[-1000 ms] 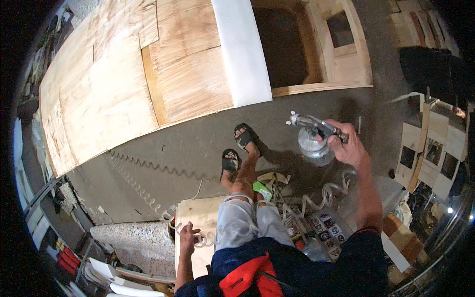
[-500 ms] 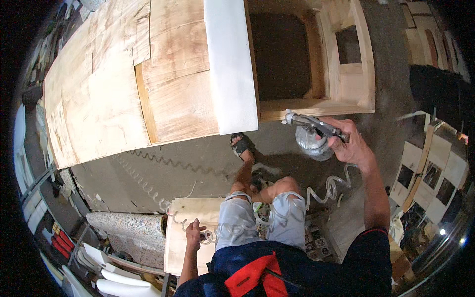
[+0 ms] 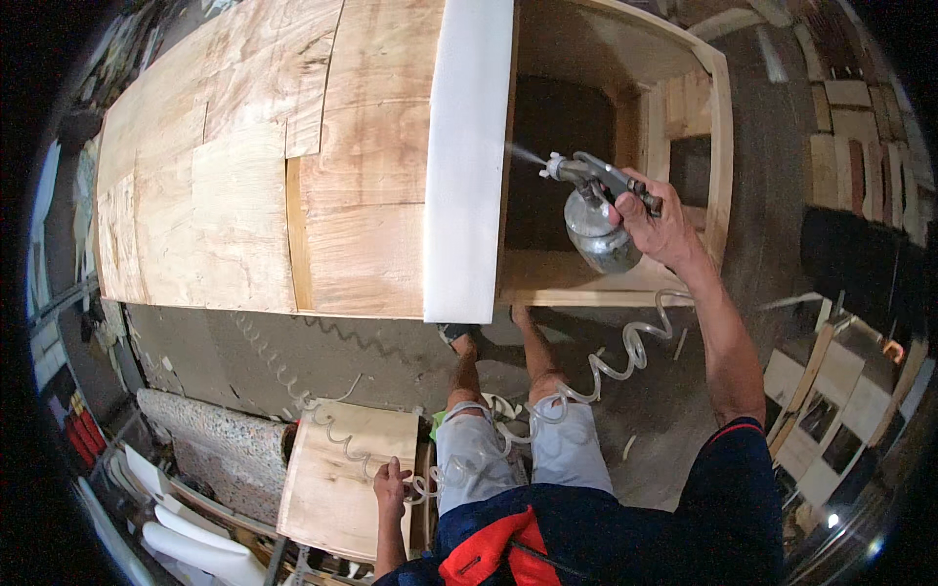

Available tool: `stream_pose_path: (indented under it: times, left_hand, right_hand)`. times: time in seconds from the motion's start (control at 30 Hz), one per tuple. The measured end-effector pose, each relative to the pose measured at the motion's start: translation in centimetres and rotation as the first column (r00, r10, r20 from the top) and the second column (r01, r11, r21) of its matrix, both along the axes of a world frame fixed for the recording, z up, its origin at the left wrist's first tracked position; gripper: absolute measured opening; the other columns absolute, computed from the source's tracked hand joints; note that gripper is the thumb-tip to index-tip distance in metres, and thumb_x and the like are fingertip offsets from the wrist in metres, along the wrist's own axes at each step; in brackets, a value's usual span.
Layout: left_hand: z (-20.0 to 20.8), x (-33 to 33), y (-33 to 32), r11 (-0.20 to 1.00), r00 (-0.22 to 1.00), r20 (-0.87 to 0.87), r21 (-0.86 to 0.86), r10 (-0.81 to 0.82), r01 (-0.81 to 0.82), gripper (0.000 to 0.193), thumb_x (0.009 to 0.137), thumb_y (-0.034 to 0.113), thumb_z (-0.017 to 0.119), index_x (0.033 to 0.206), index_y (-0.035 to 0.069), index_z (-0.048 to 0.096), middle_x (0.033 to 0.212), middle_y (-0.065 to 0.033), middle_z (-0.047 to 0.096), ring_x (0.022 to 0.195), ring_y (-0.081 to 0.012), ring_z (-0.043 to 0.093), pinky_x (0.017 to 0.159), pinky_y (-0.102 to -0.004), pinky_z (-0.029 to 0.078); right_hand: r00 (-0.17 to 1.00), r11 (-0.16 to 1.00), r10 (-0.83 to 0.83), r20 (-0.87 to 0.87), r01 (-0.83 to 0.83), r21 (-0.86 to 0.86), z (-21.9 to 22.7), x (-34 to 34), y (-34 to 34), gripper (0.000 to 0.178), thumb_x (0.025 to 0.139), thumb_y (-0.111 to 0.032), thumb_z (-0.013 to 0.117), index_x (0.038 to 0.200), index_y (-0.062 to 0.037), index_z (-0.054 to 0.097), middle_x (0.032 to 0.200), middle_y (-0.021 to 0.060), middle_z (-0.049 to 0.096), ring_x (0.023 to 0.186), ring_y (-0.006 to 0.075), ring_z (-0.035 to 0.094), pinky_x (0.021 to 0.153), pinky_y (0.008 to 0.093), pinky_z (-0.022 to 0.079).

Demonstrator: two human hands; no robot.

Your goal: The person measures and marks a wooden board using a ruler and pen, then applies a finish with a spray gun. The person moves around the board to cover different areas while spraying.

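My right hand is closed round the handle of a spray gun with a silvery cup under it. A fine mist leaves the nozzle toward the right side of a white foam strip. The strip lies across the plywood top of a long wooden frame, beside its open bay. A clear coiled hose hangs from the gun, crosses before my legs and runs to the left. Low by my left thigh, my left hand has its fingers curled at the hose.
The frame's open bay has a raised wooden rim. A plywood-topped piece stands at my left, near a roll of speckled foam. White foam pieces lie at lower left. Wooden frames stand at right.
My right hand has carried the spray gun up and left over the open bay, and mist now comes from it. I have stepped closer to the frame. My left hand stays at the hose.
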State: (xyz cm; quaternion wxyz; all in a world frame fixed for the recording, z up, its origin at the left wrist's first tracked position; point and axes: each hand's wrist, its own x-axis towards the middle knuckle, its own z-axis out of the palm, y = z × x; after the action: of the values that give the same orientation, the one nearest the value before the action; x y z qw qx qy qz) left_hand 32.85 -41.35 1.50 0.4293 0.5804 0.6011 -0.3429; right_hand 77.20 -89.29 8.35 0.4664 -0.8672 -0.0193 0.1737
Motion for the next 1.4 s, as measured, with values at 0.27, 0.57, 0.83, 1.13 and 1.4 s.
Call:
stream_pose_path:
  times: [0.27,0.57,0.83,1.13,1.4]
  left_hand:
    - [0.3,1.8,-8.2,0.998,0.986,0.158,0.028,-0.056,0.052,0.052,0.095,0.049,0.057,0.100,-0.002,0.061,0.075,-0.0110,0.067,0.057,-0.0146,0.057,0.048,-0.0295,0.045]
    - [0.7,5.1,-13.9,0.993,0.994,0.075,0.096,-0.077,0.069,0.053,0.096,0.046,0.056,0.095,-0.007,0.057,0.077,-0.0201,0.069,0.048,-0.0204,0.061,0.044,-0.0335,0.046]
    - [-1.9,3.1,-15.0,0.989,0.998,0.047,0.138,0.049,-0.055,0.047,0.097,0.040,0.056,0.092,-0.007,0.062,0.074,-0.0159,0.070,0.054,-0.0184,0.064,0.050,-0.0330,0.050]
    - [2.5,10.1,-18.0,0.979,0.990,0.092,0.184,-0.105,0.087,0.045,0.099,0.036,0.054,0.097,-0.008,0.062,0.073,-0.0154,0.069,0.051,-0.0195,0.063,0.046,-0.0328,0.049]
    - [1.4,9.1,-18.6,0.984,0.982,0.188,0.168,0.022,-0.054,0.045,0.098,0.036,0.055,0.084,-0.006,0.059,0.066,-0.0140,0.064,0.047,-0.0182,0.058,0.044,-0.0319,0.046]
  right_hand:
    - [0.997,0.998,0.051,0.054,-0.052,0.022,-0.7,10.5,-1.8,0.067,0.090,-0.066,0.055,0.101,-0.0008,0.065,0.068,0.0029,0.061,0.066,0.0103,0.057,0.064,0.0273,0.049]
    - [0.995,0.996,0.072,0.073,-0.068,-0.059,-1.4,20.1,-4.4,0.071,0.088,-0.073,0.050,0.084,-0.0028,0.061,0.065,0.0033,0.059,0.060,0.0120,0.054,0.059,0.0305,0.046]
    - [0.993,0.996,-0.089,0.079,0.088,0.010,-1.6,25.3,-4.1,0.069,0.085,-0.073,0.055,0.091,-0.0040,0.063,0.067,0.0038,0.060,0.057,0.0125,0.054,0.055,0.0299,0.046]
    - [0.988,0.990,-0.140,0.068,0.142,-0.022,-2.2,30.8,-4.6,0.075,0.086,-0.073,0.053,0.100,0.0004,0.063,0.068,0.0057,0.062,0.046,0.0153,0.052,0.046,0.0339,0.044]
    - [0.969,0.988,-0.142,0.203,0.152,-0.036,-1.3,33.1,-3.0,0.078,0.085,-0.075,0.052,0.091,0.0023,0.063,0.064,0.0073,0.062,0.045,0.0185,0.055,0.047,0.0338,0.046]
